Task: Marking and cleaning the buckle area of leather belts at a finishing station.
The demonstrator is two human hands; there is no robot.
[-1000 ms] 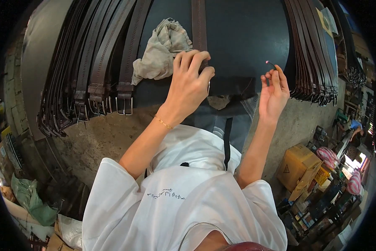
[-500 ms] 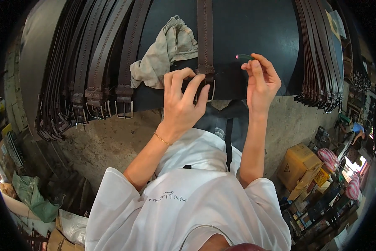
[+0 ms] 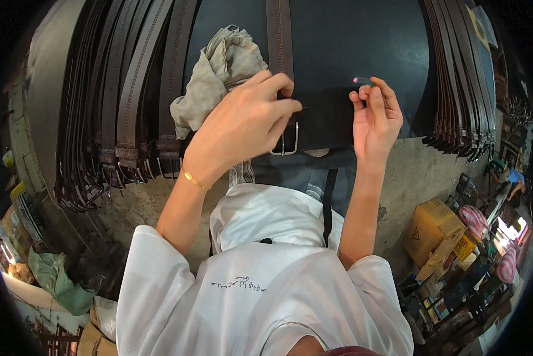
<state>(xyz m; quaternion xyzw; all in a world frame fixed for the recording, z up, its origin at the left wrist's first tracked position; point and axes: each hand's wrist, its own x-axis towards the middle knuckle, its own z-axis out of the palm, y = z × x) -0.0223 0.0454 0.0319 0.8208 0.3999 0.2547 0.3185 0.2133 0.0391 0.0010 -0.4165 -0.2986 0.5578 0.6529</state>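
A dark brown leather belt (image 3: 279, 38) with stitching lies lengthwise on a black surface, its metal buckle (image 3: 296, 141) hanging at the near edge. My left hand (image 3: 242, 115) is over the belt just above the buckle, hiding that part. Its fingertips are pinched together, and a tiny dark end pokes out from them, too small to name. To the right, my right hand (image 3: 378, 127) is raised above the black surface, apart from the belt. Between thumb and fingers it pinches a small, slim green thing (image 3: 365, 82) with a glowing pink tip.
A crumpled grey-beige cloth (image 3: 219, 71) lies left of the belt. Rows of brown belts (image 3: 137, 89) hang over the edge at left, with another bundle (image 3: 459, 89) at right. A cardboard box (image 3: 430, 231) stands on the floor at lower right.
My left hand has turned and its fingers have closed together over the belt. The right hand has moved slightly right with the green thing. The belt and cloth sit a little further left in view.
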